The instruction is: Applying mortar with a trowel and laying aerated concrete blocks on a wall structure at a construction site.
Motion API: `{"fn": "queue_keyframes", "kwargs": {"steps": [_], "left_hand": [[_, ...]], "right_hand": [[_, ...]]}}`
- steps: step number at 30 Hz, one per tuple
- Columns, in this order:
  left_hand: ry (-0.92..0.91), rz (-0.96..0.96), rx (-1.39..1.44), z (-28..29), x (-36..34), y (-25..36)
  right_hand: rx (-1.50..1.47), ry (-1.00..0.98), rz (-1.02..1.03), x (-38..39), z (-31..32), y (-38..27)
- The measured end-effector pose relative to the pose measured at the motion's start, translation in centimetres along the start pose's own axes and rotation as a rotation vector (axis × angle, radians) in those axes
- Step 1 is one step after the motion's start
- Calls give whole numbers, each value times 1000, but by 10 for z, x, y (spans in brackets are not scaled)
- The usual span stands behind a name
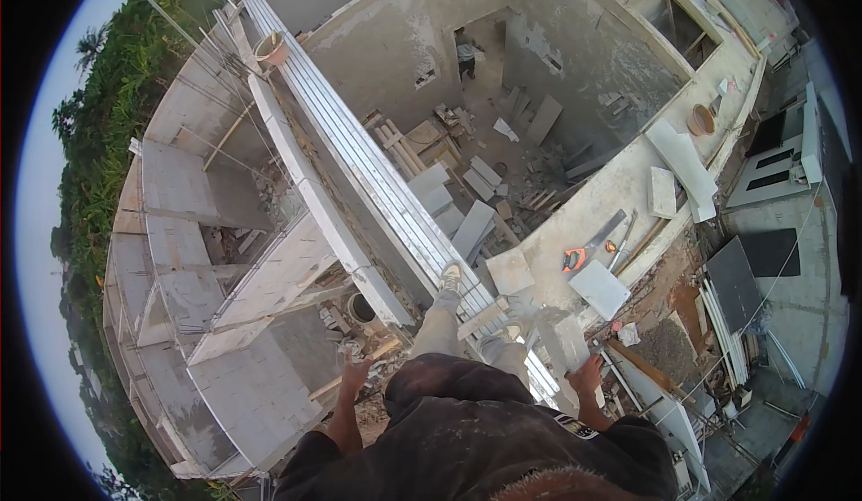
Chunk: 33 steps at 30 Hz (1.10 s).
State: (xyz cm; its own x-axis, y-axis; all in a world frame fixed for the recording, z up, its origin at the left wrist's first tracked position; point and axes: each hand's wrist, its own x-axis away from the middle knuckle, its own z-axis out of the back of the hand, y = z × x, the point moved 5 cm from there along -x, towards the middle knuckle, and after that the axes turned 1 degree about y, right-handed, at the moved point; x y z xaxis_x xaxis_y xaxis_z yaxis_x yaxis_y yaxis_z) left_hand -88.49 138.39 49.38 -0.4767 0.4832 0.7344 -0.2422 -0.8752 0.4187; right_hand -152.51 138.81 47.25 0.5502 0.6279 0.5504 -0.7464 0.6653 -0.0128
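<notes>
From my feed, nearest the lower edge is the person's dark jacket, with both forearms coming up out of it. The left hand (356, 371) sits lower centre-left of the frame, held out in the air with its fingers spread apart and gripping nothing I can see; below it lies rubble and a short piece of timber (382, 354). The right hand (587, 377) is at lower centre-right, closed on the lower end of a pale grey block (567, 344) that stands up from it; I can see the fingers wrapped against the slab's edge, though how firmly they clamp I cannot tell.

Just above the hands, the person's legs in grey trousers lead to a shoe (451, 276) planted on the top of a long white wall (359, 160) that runs diagonally from frame centre to the upper left. Beside the block, a little to the right, a flat pale slab (600, 289) lies on the concrete ledge (620, 187), and just above it rests a hand saw with an orange handle (588, 250).

Farther off, in the centre of the frame, the floor of the unfinished room below is strewn with loose blocks and boards (467, 196). In the upper centre another person (465, 54) stands in a doorway. A round bucket (272, 48) sits on the wall at upper left, and another tub (700, 120) on the ledge at upper right. Green trees (108, 115) fill the left rim.
</notes>
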Motion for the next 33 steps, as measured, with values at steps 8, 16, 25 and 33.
{"fn": "queue_keyframes", "kwargs": {"steps": [8, 16, 25, 33], "left_hand": [[224, 14, 97, 111, -81, 1], [527, 67, 97, 237, -148, -64], [563, 292, 439, 275, -89, -20], [593, 68, 554, 341, -129, 101]], "right_hand": [[41, -45, -213, 6, 24, -70], [-139, -6, -315, -17, 51, -162], [-171, -28, -137, -60, 71, -301], [-42, -32, -16, -98, 74, -429]]}}
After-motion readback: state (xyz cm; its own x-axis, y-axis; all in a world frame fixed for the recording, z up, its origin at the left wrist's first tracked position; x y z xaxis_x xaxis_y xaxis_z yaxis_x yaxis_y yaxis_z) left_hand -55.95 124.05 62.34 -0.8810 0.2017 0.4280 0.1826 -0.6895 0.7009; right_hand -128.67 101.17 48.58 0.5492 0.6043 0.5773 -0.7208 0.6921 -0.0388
